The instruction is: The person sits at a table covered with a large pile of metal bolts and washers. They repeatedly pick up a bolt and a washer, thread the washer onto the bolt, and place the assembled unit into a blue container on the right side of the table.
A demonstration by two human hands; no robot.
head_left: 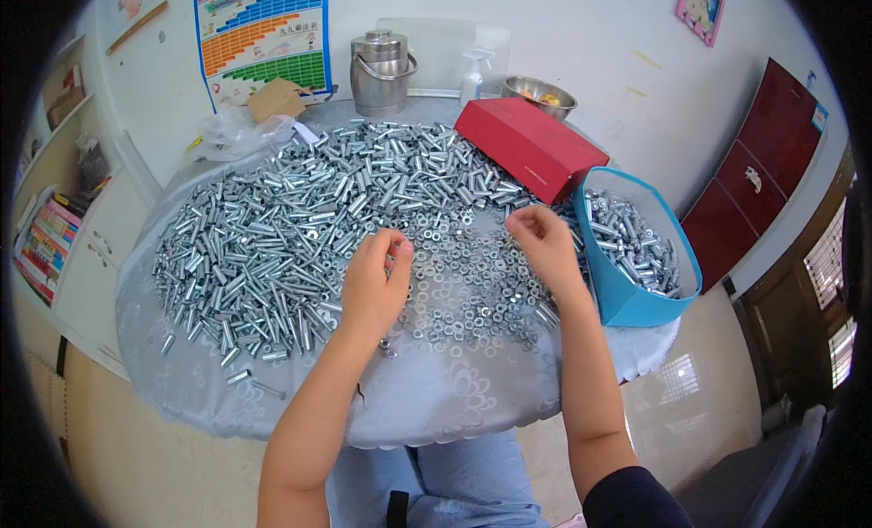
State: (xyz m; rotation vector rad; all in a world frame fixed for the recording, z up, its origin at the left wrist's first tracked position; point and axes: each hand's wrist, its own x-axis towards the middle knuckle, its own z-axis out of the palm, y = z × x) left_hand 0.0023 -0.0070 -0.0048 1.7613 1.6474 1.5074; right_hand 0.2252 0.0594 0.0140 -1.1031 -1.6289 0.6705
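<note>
Grey patterned tablecloth (436,392) under shiny metal sleeves (272,246), flat washers (463,292); both hands pinching.

Both hands, left (374,283) and right (543,240), hover with fingers curled inward.

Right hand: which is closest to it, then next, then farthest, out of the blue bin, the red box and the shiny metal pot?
From the right hand, in the head view:
1. Blue bin, just to its right, full of metal pieces.
2. Red box, behind it, toward the wall.
3. Metal pot, at the table's far edge, to the left.
</note>
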